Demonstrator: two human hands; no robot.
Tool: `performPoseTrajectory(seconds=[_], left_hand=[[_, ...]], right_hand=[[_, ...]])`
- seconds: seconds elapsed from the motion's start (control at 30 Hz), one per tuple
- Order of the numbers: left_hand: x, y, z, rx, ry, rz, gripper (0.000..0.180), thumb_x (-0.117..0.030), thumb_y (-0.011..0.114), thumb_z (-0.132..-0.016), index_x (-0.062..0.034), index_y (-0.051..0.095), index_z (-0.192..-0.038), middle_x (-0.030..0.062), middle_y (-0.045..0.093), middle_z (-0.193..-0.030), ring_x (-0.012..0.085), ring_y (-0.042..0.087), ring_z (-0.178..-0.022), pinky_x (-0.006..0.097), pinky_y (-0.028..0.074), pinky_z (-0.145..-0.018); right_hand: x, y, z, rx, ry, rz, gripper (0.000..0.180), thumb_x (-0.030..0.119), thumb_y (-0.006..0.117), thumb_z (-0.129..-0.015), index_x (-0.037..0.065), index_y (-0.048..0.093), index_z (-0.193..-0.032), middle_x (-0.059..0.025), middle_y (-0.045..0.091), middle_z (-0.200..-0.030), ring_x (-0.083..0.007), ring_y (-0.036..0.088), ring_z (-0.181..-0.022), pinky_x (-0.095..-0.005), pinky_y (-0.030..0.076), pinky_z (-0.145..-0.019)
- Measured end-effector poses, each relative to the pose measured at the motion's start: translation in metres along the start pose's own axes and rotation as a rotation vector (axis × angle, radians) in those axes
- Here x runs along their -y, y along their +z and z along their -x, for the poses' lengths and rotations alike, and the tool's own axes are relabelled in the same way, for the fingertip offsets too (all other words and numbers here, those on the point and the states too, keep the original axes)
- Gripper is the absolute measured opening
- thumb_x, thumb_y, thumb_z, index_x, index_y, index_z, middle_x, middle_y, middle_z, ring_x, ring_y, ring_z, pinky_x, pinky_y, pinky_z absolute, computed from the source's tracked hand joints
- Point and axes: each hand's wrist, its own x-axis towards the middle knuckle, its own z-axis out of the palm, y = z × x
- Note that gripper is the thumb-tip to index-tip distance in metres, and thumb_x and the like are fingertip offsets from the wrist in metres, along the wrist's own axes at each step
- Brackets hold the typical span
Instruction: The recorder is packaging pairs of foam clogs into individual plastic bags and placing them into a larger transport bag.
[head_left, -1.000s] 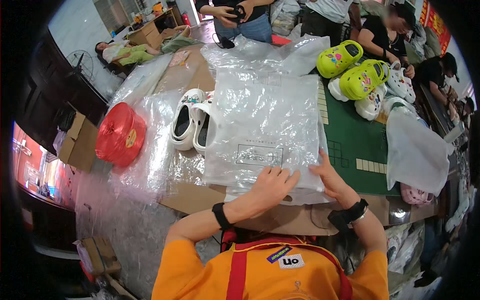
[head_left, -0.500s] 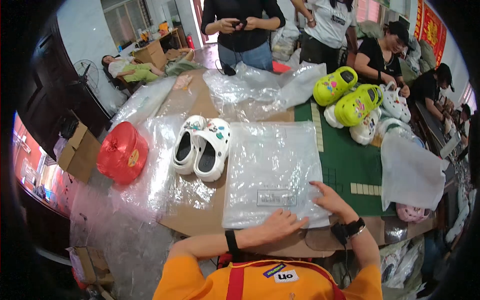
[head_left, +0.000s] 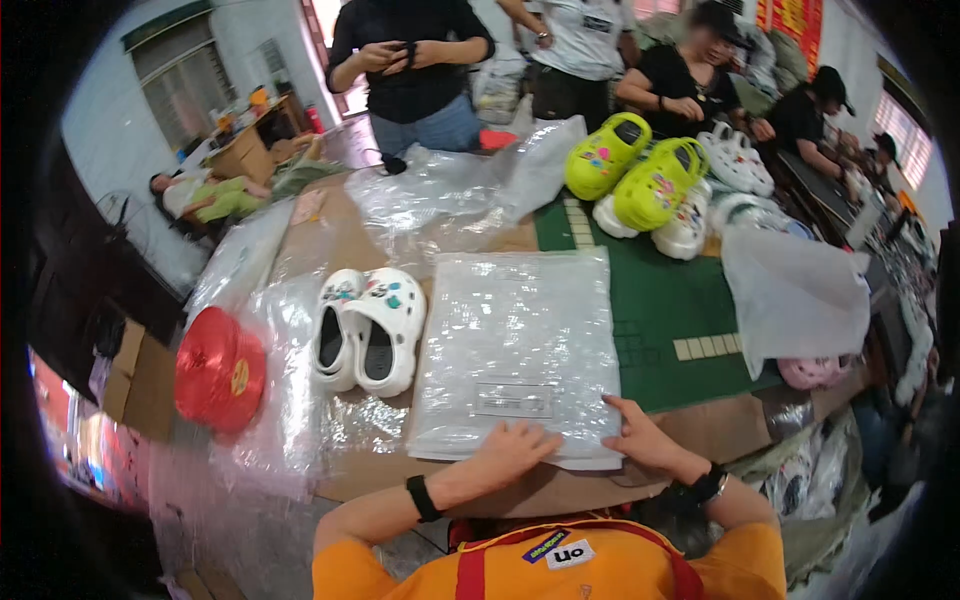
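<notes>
A stack of flat, translucent plastic bags (head_left: 515, 325) lies in front of me, with a printed label box near its lower edge. My left hand (head_left: 512, 450) rests palm down on the lower edge of the bags, fingers stretched and slightly spread. At the lower right corner my right hand (head_left: 645, 436) touches the bags with its index finger extended; part of the other fingers is hidden. Just left of the bags stands a pair of white clogs (head_left: 388, 345) with colourful charms, touched by neither hand.
A red round box (head_left: 222, 370) sits at the left on plastic sheeting. Lime-green clogs (head_left: 655, 188) rest on white ones on a green mat (head_left: 660, 305). A white pouch (head_left: 790, 300) partly covers a pink clog (head_left: 815, 372). Co-workers stand and sit across the table.
My view has shifted, so the table's things appear further left. My left hand has drawn slightly away from the right one along the bags' lower edge. The clogs remain beside the bags.
</notes>
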Motion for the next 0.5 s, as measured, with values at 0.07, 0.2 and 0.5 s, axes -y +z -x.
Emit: performPoseTrajectory(seconds=[0.07, 0.2, 0.5], left_hand=[[0.0, 0.001, 0.008, 0.004, -0.005, 0.014, 0.049, -0.016, 0.055, -0.073, -0.0167, 0.045, -0.121, 0.0051, 0.051, -0.098, 0.0194, 0.052, -0.08, 0.033, 0.042, -0.063], [-0.005, -0.009, 0.009, 0.086, -0.019, 0.028, 0.052, -0.021, 0.06, -0.072, -0.0143, 0.045, -0.121, 0.0063, 0.052, -0.104, 0.022, 0.052, -0.088, 0.034, 0.043, -0.071], [-0.005, -0.036, 0.087, -0.143, -0.509, 0.077, 0.062, -0.029, 0.067, -0.073, -0.0108, 0.041, -0.126, 0.0176, 0.036, -0.13, 0.0352, 0.035, -0.117, 0.048, 0.028, -0.094]], right_hand=[[0.03, -0.017, -0.014, 0.122, 0.254, -0.135, 0.067, 0.011, 0.064, -0.077, -0.001, 0.029, -0.133, -0.0163, 0.036, -0.126, -0.0197, 0.051, -0.096, -0.0295, 0.044, -0.081], [0.033, -0.069, -0.05, -0.09, 0.143, -0.017, 0.059, 0.018, 0.063, -0.079, 0.001, 0.036, -0.129, -0.0135, 0.04, -0.125, -0.0164, 0.053, -0.083, -0.0275, 0.047, -0.069], [0.065, -0.191, -0.154, -0.389, 0.066, 0.264, 0.052, 0.02, 0.063, -0.075, 0.005, 0.045, -0.123, -0.015, 0.049, -0.118, -0.0246, 0.054, -0.093, -0.0344, 0.045, -0.075]])
